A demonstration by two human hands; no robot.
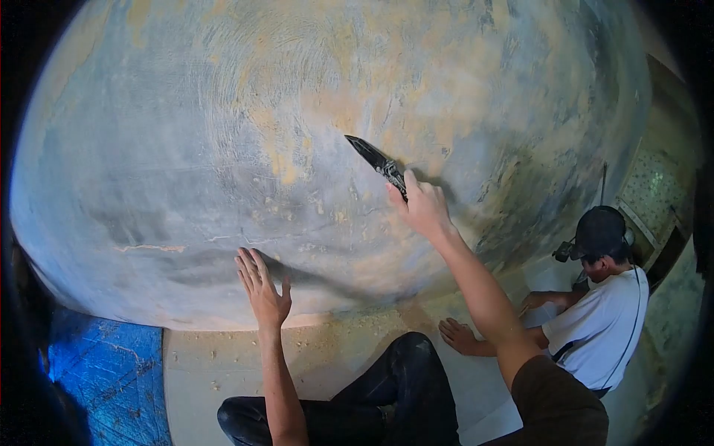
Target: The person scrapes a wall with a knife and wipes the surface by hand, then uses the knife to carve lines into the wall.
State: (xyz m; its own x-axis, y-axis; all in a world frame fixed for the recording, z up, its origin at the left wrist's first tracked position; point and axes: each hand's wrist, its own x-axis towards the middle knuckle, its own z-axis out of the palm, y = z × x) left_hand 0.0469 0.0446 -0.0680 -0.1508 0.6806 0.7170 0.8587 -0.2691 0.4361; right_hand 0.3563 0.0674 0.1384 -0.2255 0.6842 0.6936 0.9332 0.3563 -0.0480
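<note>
A large, rounded form (186, 149) with mottled grey, blue and yellowish patches fills the space in front of me. In my right hand (425, 208) is a dark pocket knife (375, 159), gripped by its patterned handle. Its pointed black blade slants up and left across the middle of the surface. My left hand (264, 291) is low on the form, fingers stretched out and thumb apart, fingertips at the surface. Just above those fingers runs a fine pale crack line (245, 239). Farther left is a rough, light-coloured streak (152, 247).
A blue tarp (111, 379) with debris lies at lower left. Crumbs are scattered over the pale floor (223, 364) along the form's base. My bent legs (409, 379) are below. At right, close by, another person (599, 320) in a white shirt and dark cap crouches, hands low.
</note>
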